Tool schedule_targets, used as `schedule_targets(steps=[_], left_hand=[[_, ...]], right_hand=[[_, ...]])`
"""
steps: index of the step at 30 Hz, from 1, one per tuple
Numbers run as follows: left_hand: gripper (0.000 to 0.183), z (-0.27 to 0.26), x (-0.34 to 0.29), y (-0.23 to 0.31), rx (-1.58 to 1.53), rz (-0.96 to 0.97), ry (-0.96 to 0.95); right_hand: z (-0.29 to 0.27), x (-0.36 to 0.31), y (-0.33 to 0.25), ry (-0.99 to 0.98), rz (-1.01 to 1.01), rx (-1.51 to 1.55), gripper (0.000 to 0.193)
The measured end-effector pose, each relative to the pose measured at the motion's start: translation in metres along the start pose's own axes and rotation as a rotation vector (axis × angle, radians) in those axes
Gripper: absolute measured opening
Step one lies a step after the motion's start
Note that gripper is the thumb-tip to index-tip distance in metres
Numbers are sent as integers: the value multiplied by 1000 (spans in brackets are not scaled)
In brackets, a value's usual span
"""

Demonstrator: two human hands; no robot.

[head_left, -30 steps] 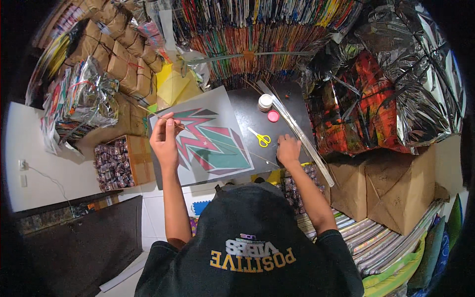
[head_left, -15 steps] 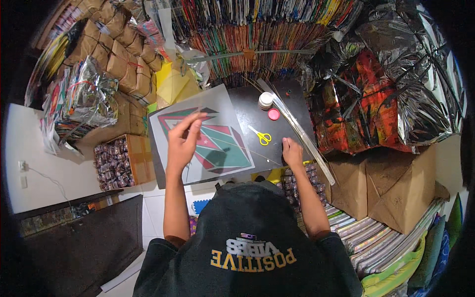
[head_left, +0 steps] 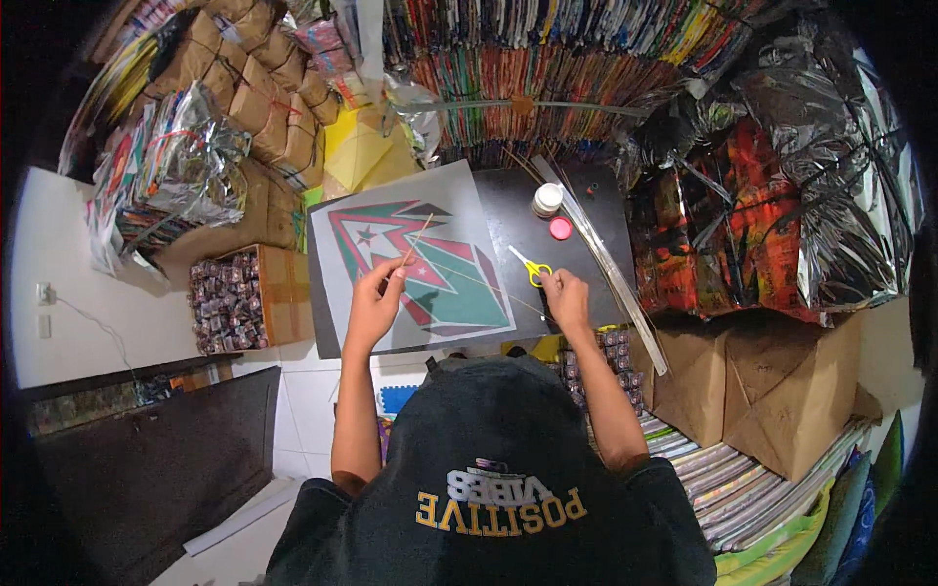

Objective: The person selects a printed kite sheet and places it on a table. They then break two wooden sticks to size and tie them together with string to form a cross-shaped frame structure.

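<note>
In my left hand (head_left: pixel 374 305) a thin light-brown stick (head_left: pixel 420 237) is pinched between thumb and fingertips, slanting up over a patterned sheet (head_left: pixel 445 288). The sheet is pale grey with angular red, green, black and white shapes and stars. A second thin strip or line (head_left: pixel 479 280) crosses it slantwise toward my right hand. My right hand (head_left: pixel 569 301) is closed with fingertips together, beside the yellow-handled scissors (head_left: pixel 534 271); whether it holds anything is too small to see. Behind the scissors are a white jar (head_left: pixel 547 200) and a pink lid (head_left: pixel 560 228).
A long metal ruler-like strip (head_left: pixel 606 259) lies along the right of the black table (head_left: pixel 498 195). Stacked folded sheets (head_left: pixel 518 83) stand behind it. Shiny wrapped bundles (head_left: pixel 733 215) and cardboard boxes (head_left: pixel 772 381) crowd the right; a box of small packets (head_left: pixel 230 298) stands left.
My left hand has come down nearer to me, and its stick now shows clearly. My right hand has shifted inward, beside the scissors' handles. The whole view has shifted slightly.
</note>
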State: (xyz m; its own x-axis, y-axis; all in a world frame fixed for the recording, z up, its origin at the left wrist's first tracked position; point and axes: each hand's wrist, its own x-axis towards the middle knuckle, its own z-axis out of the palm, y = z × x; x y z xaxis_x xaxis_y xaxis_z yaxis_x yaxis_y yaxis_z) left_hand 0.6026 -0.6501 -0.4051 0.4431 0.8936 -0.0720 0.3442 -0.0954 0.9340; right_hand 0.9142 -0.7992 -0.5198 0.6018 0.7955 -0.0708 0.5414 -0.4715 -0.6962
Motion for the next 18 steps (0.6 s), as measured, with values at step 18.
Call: schedule_targets(steps=[18], left_hand=[[30, -13, -26, -11, -301, -225, -145]], right_hand=[[55, -18, -6, -192, -414, -291, 27]])
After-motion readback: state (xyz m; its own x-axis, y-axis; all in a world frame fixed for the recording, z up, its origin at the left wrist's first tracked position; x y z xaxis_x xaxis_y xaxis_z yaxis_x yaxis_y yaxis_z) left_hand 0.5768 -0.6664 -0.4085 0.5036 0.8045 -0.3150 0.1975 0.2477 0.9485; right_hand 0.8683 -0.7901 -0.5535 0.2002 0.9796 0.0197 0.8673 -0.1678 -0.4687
